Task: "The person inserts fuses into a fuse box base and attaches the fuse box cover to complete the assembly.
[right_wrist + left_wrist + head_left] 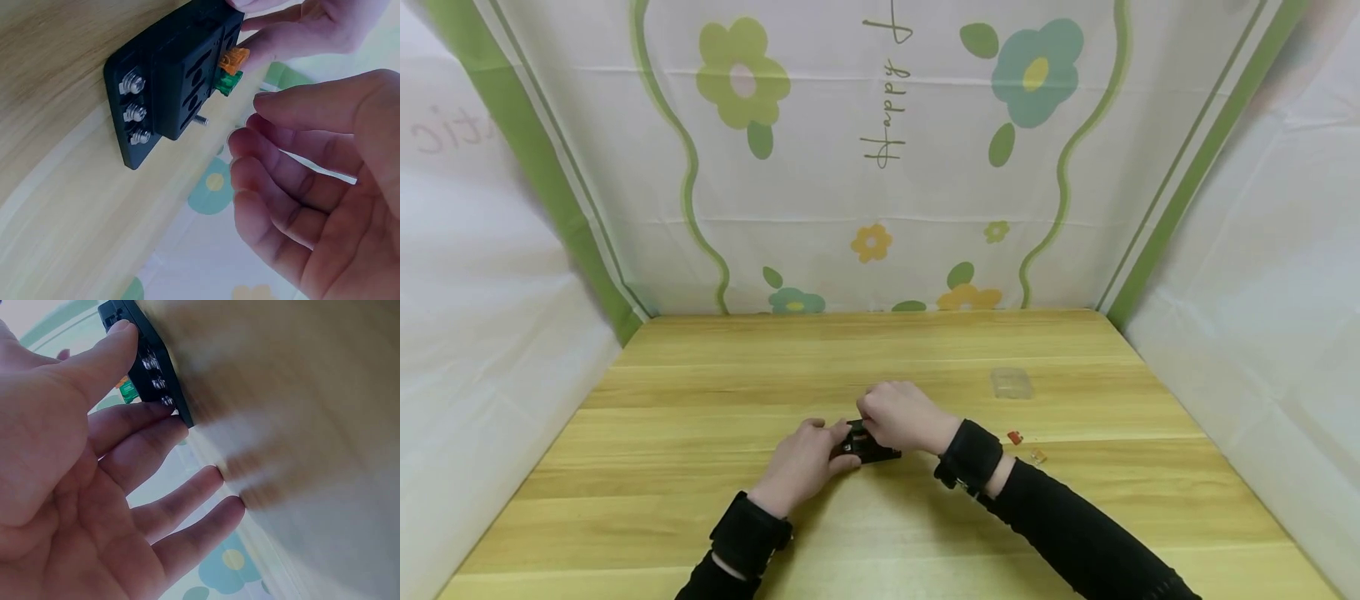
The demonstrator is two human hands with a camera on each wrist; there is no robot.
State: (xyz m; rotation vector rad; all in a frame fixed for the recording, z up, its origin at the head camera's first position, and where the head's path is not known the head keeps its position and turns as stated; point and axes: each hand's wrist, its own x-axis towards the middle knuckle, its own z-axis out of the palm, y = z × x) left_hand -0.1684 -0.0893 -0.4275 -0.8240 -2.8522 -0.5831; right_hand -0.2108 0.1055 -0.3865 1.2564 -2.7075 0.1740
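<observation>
As far as I can judge from where I stand, the work is partway along: 2 small coloured blade fuses, an orange fuse point(234, 60) and a green fuse point(228, 82), sit side by side in the black fuse block point(872, 452), while the slots point(201, 60) next to them look bare. What seems left lies on the table point(700, 517) to the right, where a loose red piece point(1015, 437) and an amber piece point(1038, 456) rest near each other, probably 2 more fuses to seat; the clear rectangular piece point(1012, 383) beyond them may be a cover waiting to go on. The left hand point(802, 462) grips the block by its end, thumb against fingers, keeping it over the front-middle of the table. The right hand point(904, 414) is bent over the block with its fingers curled and thumb close to the forefinger; I cannot tell whether anything tiny is pinched there. The block is matt, hard-looking plastic, a raised body on a flat, round-cornered base, with 3 shiny metal screws point(134, 82) along its edge and a threaded stud point(200, 120) jutting out. Both seated fuses look translucent and glossy against it, and the tabletop shows pale, streaky wood grain.
</observation>
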